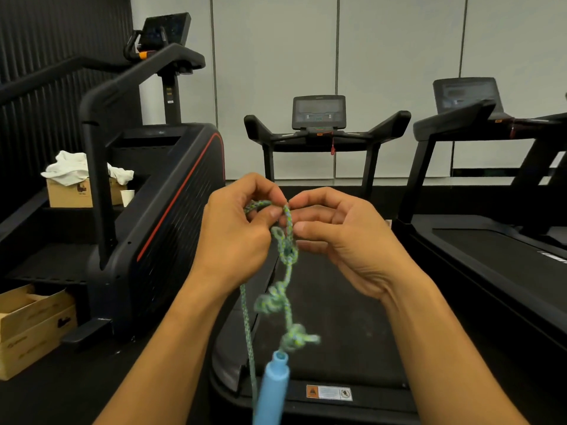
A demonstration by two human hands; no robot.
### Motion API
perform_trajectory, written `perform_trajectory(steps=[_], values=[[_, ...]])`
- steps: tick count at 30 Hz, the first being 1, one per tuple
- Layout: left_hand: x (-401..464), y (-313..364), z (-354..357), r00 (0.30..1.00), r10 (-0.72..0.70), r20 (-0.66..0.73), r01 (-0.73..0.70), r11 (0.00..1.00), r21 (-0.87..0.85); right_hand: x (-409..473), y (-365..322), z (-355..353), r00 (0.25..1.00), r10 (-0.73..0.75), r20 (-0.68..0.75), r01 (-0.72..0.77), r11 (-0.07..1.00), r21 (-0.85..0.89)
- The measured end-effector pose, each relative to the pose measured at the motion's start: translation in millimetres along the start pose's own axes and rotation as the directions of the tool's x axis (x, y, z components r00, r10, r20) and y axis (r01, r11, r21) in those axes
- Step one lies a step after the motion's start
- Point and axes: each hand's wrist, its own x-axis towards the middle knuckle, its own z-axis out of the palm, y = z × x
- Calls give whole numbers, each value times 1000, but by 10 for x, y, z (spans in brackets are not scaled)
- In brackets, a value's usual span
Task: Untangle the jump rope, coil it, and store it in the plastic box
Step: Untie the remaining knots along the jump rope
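Note:
A green-and-blue braided jump rope point(287, 256) hangs in front of me, knotted in several places. My left hand point(236, 231) pinches its upper loops, and my right hand point(340, 237) pinches the strand right beside it. Below the hands the rope drops through two tight knots point(273, 302) to a light blue handle point(273, 391) that dangles at the bottom edge of the view. A second strand point(247, 326) falls straight down from my left hand. No plastic box is in view.
A treadmill point(322, 302) lies directly below my hands, another treadmill point(491, 240) at the right. A black stair machine point(147, 210) stands at the left, with cardboard boxes point(33, 326) on the floor and a box holding white cloth point(73, 179) behind it.

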Motion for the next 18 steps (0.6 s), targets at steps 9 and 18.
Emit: perform_trajectory(steps=[9,18], values=[[-5,80,55,988,-10,-155,-13,990,-144,-28,-45,36,998,-16,68,28,984,-176],[30,128,104,967,-247,-63,220,934,-282,-19,-192,-88,990,-46,-134,50,998,24]])
